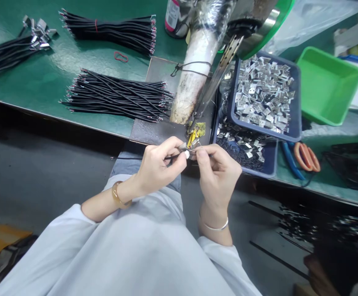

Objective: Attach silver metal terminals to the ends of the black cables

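The step in hand appears to be fine fingertip work on the end of a black cable (128,158), held at the near edge of the green desk (98,57). The left hand (159,164) has its fingers pinched around the cable, whose free length trails leftward. The right hand (218,170) pinches narrowly at the cable's end; the detail gripped there is too small to tell. The next move seems to call for a steady left hold and small right-hand adjustments.

Across the desk, from the left, lie cables with metal ends (40,35), a banded bundle (114,33) and a loose cable pile (117,95). Then come a wrapped post (194,70), a blue tray (296,90) of metal pieces above a lower tray (273,162), orange handles (306,157) and a green bin (322,88). Grey floor (64,160) shows below.
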A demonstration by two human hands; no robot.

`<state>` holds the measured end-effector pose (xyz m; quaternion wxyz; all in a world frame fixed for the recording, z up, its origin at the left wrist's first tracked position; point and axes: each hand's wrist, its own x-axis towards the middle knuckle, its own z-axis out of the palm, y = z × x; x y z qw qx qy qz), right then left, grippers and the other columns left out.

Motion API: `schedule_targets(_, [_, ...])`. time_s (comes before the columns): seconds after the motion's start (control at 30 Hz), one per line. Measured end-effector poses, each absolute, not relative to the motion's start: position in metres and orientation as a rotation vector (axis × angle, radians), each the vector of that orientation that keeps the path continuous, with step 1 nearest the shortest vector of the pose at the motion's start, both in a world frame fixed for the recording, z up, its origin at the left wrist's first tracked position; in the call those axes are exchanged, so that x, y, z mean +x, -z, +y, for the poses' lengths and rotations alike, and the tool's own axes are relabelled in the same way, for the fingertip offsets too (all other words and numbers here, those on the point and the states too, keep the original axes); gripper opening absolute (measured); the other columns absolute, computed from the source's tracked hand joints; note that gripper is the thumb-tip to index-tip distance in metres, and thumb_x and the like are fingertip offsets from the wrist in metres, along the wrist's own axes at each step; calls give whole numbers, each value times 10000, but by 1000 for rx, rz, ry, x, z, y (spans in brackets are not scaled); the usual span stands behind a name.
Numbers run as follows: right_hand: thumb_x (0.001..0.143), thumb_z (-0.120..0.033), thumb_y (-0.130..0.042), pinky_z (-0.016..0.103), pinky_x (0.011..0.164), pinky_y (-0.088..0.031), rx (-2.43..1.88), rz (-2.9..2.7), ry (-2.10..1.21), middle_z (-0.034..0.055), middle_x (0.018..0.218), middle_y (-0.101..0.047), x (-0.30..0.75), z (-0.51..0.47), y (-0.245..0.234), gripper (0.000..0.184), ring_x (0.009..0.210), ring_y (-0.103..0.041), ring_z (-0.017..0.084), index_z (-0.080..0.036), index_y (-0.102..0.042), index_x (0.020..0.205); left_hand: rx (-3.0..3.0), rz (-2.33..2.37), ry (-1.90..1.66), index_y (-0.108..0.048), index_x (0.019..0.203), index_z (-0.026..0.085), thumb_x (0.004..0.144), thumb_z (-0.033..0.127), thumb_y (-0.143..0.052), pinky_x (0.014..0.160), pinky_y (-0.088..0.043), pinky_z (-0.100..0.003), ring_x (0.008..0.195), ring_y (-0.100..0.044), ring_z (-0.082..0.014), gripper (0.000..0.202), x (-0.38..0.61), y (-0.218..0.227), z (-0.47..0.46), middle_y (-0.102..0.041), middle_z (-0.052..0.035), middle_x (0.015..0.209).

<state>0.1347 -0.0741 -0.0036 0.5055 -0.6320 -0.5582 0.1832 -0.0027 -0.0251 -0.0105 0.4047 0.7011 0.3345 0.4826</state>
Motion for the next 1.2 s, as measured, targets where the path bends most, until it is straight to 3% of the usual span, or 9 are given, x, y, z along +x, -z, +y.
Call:
schedule_targets(0.23, [954,-249,-627,228,515,-363,-1527,-1386,-383,-36,660,-596,131,-73,2,212,561,-508,83,-199,-661,751,1784,841,-1219,-542,799,170,851,113,-564,432,-265,-122,446,-247,-31,80,-4,10,-26,-370,118,520])
schedule_targets(0.4, [923,-239,-677,218,503,-353,-1565,-1504,-92,-56,579,-522,130,-72,3,277,502,-423,60,-195,-597,661,2002,812,-1213,-663,913,147,920,159,-565,510,-418,-140,482,-481,-50,99,-8,18,-26,-649,27,641])
schedule_targets(0.53, [935,-348,-662,211,437,-346,-1545,-1354,-198,-74,583,-514,134,-76,2,147,440,-432,62,-210,-649,886,2082,797,-1300,-719,982,138,956,179,-584,578,-493,-176,571,-620,-83,143,-12,24,-26,-777,-60,828])
schedule_targets(0.67, [968,-274,-618,203,421,-417,-1417,-1167,-225,-51,731,-680,135,-81,-4,135,431,-550,69,-232,-611,1096,1944,834,-1286,-706,929,142,937,141,-604,562,-467,-174,528,-581,-64,102,-16,21,-25,-762,-25,775])
schedule_targets(0.8, [931,-179,-678,227,600,-618,-1448,-1249,-183,1,936,-779,131,-81,-7,54,674,-749,121,-211,-661,972,2039,778,-1306,-672,956,126,945,102,-585,552,-439,-152,556,-601,-55,91,-18,19,-23,-761,-28,796])
schedule_targets(0.93, [891,-179,-720,251,665,-670,-1468,-1277,-346,9,943,-777,126,-74,-4,82,728,-764,134,-193,-660,837,2089,756,-1301,-669,981,120,959,99,-544,551,-441,-152,555,-620,-65,129,-17,21,-21,-743,-29,760])
schedule_targets(1.0, [880,-180,-729,243,671,-673,-1455,-1250,-381,-6,884,-767,126,-71,-3,88,733,-764,134,-198,-665,823,2010,810,-1281,-681,998,125,953,121,-563,520,-431,-149,484,-565,-54,126,-16,22,-20,-727,-3,706])
schedule_targets(1.1, [870,-186,-739,223,647,-664,-1458,-1236,-476,9,946,-784,126,-69,-2,80,667,-752,119,-194,-672,828,1911,860,-1304,-703,974,117,924,141,-619,466,-397,-139,420,-479,-38,100,-13,24,-19,-701,20,633])
schedule_targets(1.2, [877,-210,-728,234,643,-664,-1471,-1198,-561,31,972,-791,125,-67,1,115,626,-744,121,-183,-642,806,1898,864,-1350,-717,915,113,904,123,-625,471,-393,-132,446,-492,-34,93,-11,25,-18,-719,1,665])
